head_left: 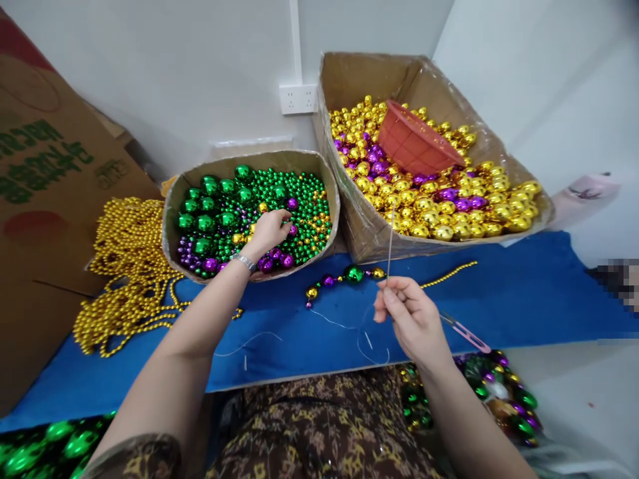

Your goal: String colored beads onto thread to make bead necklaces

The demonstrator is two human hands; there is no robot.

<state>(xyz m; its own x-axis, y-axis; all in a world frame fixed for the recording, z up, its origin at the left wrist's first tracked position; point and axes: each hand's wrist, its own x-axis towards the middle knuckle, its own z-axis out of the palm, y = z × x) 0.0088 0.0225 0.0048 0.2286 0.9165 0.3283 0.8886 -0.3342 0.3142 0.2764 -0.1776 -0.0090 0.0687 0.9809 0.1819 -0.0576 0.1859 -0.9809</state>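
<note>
Covering gold beads (429, 218) sits a red basket (408, 143).

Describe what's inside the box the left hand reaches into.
Green beads, purple beads and gold beads, large and small. The left hand covers some; the bottom of the box is hidden beneath them.

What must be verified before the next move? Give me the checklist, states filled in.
1. Right hand holding the needle point-up: ok.
2. Left hand at the small box: ok.
3. Bead in the left hand's fingers: cannot tell.
4. Strand lying on the cloth: ok.
5. Thread joined to the needle: cannot tell.
6. Cloth free of white scraps: not ok.
</note>
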